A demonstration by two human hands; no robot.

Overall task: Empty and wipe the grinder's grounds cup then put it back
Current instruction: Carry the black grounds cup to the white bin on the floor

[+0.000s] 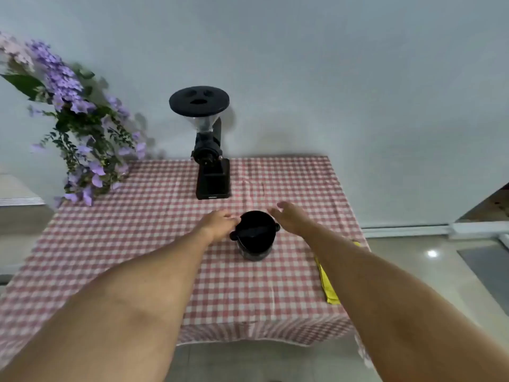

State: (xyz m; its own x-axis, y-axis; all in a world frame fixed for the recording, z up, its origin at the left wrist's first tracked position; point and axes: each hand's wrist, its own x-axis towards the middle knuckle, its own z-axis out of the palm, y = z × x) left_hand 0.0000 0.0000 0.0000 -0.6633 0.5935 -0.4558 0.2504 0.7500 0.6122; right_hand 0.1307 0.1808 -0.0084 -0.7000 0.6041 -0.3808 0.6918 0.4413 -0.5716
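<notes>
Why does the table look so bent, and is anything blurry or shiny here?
Head view: the wide lens splays the checked tablecloth outward toward the camera; the purple flowers at left are smeared; the left hand and right hand look slightly soft; a glare spot shines on the floor at right.

Yellow cloth [329, 288] at lower right is mostly buried under the right forearm. On the left hand [219, 224], the fingertips [231, 217] blur into the black tub [254, 235] rim, so can't tell if there's a grip. Tub's inside is too dark. Flowers [68, 119] are blurry and cut off at the left edge. Grinder [212, 172] label is too tiny.
</notes>
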